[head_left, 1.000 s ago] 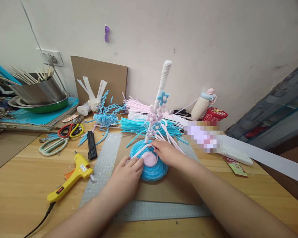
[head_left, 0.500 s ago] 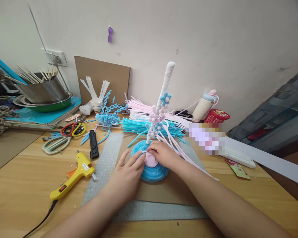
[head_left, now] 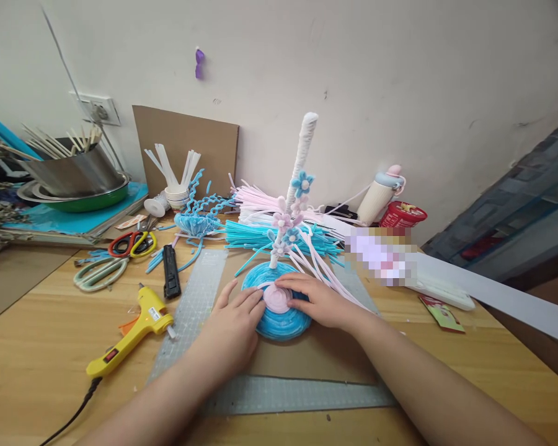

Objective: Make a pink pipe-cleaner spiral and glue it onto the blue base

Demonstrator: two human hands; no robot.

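Note:
A pale pink pipe cleaner coil (head_left: pixel 278 300) lies flat on a round base of wound blue pipe cleaner (head_left: pixel 283 327). My left hand (head_left: pixel 235 322) presses the coil's left side, its fingertips on the pink pipe cleaner where a strand runs along the coil's upper edge. From the right, my right hand (head_left: pixel 320 301) grips the coil, fingers along the top edge and thumb against its side. Behind the coil a white wrapped stem (head_left: pixel 302 148) rises from the base, leaning slightly right. Blue and pink pipe cleaner flowers (head_left: pixel 302 184) sit on the stem's lower half.
A yellow glue gun (head_left: pixel 144 328), a black box cutter (head_left: pixel 171 271) and scissors (head_left: pixel 129 244) lie at left. Bundles of blue pipe cleaners (head_left: pixel 255 238) and pink ones stretch behind the base. A cutting mat (head_left: pixel 242 396) and cardboard lie beneath. A bottle (head_left: pixel 379 197) stands back right.
My right hand has shifted slightly and its fingers have spread from a tight pinch to a wider hold around the coil. More of the pink coil shows. The view has turned slightly right.

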